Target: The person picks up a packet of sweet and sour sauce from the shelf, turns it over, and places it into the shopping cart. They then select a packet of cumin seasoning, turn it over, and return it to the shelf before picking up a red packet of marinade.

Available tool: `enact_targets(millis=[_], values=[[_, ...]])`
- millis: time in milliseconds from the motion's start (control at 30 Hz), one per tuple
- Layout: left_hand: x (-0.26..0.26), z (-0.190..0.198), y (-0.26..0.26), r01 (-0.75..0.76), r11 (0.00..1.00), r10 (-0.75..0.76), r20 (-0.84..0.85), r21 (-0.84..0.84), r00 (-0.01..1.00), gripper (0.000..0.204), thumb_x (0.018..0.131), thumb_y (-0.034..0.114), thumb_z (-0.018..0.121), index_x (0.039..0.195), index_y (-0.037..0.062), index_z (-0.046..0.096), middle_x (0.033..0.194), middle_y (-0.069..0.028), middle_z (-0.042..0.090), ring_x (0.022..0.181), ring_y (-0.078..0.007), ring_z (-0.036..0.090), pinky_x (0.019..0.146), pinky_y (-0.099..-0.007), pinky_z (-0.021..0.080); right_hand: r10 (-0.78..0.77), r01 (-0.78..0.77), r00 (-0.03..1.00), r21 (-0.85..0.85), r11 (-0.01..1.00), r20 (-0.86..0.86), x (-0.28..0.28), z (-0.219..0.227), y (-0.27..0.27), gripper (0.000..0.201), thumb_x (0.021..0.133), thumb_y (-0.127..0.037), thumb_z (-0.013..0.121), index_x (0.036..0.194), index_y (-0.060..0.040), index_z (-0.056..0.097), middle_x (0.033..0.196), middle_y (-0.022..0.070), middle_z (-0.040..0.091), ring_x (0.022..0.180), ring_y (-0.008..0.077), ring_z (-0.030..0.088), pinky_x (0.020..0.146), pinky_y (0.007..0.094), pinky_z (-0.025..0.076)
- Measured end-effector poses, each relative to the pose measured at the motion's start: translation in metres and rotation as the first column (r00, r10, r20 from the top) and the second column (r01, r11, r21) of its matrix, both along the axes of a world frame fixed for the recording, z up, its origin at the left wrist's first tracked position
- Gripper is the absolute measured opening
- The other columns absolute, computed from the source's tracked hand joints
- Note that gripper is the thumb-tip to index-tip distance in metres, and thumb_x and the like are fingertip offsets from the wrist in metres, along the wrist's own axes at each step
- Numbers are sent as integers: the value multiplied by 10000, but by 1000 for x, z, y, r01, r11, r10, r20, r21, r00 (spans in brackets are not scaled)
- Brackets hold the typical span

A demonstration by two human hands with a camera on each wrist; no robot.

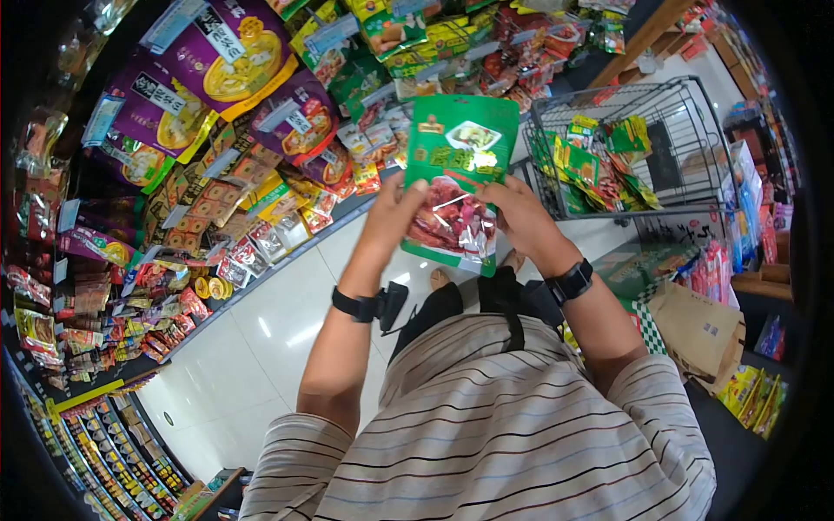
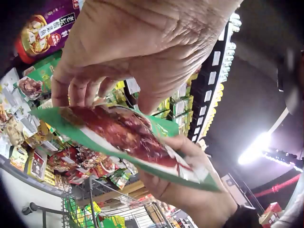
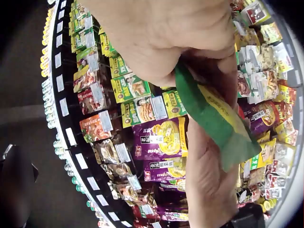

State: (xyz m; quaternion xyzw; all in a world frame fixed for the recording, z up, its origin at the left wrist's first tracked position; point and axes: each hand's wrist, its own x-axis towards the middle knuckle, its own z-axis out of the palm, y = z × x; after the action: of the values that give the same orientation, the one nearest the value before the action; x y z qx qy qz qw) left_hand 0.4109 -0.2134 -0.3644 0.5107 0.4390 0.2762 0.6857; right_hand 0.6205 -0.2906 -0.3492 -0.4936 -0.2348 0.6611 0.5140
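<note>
Both hands hold a green seasoning packet (image 1: 460, 139) upright in front of the body, its front printed with a bowl and dark red meat. The left hand (image 1: 393, 217) pinches the packet's left edge, thumb on the front and the other fingers behind. On the opposite edge, the right hand (image 1: 521, 217) grips it with the thumb over the printed face. In the left wrist view the packet (image 2: 128, 135) appears slanted between the two hands. The right wrist view shows a narrow strip of the packet (image 3: 211, 109), mostly hidden by the right hand (image 3: 171, 38).
A black wire shopping cart (image 1: 695, 148) stands at the right with several green and yellow packets (image 1: 599, 165) inside. Shelves of hanging packets, including large purple bags (image 1: 230, 56), line the left and front. A brown paper bag (image 1: 695, 330) lies at the right, and pale floor tiles (image 1: 234, 356) run below.
</note>
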Motion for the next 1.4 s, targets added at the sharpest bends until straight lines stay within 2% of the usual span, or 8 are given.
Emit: enact_targets(millis=[67,167,400,500,733,900,1267,1400], values=[[-10,-1,7,42,979,-16,127,-201,992,365,970,263,640,1223,5,592,1112,-81,679,978,-120,644,872,-266,509,-52,52,997,-10,999,-49,-2,-5,2,265,931,-177,624,1149,-26,631,1000,8,665,828,73,632,730,252,524],[-7,-1,1,-32,981,84,273,-190,958,311,987,199,610,1232,9,588,1117,-64,670,964,-114,635,850,-265,508,-8,8,992,2,1000,-123,6,-13,4,267,935,-158,618,1150,-1,625,1002,20,667,852,82,635,765,248,528],[-5,-12,-1,-70,989,93,185,-129,978,298,983,193,616,1226,22,600,1117,-25,666,1014,-87,603,886,-268,481,19,-18,999,35,999,-38,14,-8,9,321,973,-184,595,1229,8,613,1151,47,671,1007,89,624,885,258,500],[6,1,-6,-72,975,132,290,-209,948,363,969,222,640,1269,22,596,1172,-28,655,1056,-93,582,925,-270,450,46,-44,998,37,998,-43,24,-16,12,336,981,-175,593,1266,4,592,1179,57,667,1034,109,627,906,279,503],[20,-5,-5,-61,984,73,67,-166,995,417,924,308,706,1223,22,651,1167,-42,659,1053,-118,581,956,-276,433,192,-194,974,-5,981,-122,40,-34,30,321,978,-195,600,1245,-17,618,1169,27,669,1081,94,591,981,283,433],[24,-15,-4,-115,971,89,-127,-209,988,408,918,303,718,1210,25,658,1152,-39,671,1041,-128,596,955,-294,445,274,-270,959,-70,960,66,62,-48,45,320,984,-222,568,1228,-17,594,1153,76,643,1077,147,588,918,296,475],[-2,-70,3,-458,887,425,-282,-61,860,303,961,317,656,1059,33,695,920,13,678,767,-59,545,700,-232,446,370,-366,928,-89,926,33,109,-75,86,274,1005,-253,516,1170,-41,571,1168,156,642,1056,229,648,889,346,533],[-23,-97,33,-475,867,415,-308,-150,856,355,965,323,651,1151,22,676,1047,-17,686,936,-104,598,888,-271,462,374,-371,927,-108,922,3,102,-90,105,281,1010,-262,512,1173,-41,570,1157,157,646,1053,233,650,886,351,535]])
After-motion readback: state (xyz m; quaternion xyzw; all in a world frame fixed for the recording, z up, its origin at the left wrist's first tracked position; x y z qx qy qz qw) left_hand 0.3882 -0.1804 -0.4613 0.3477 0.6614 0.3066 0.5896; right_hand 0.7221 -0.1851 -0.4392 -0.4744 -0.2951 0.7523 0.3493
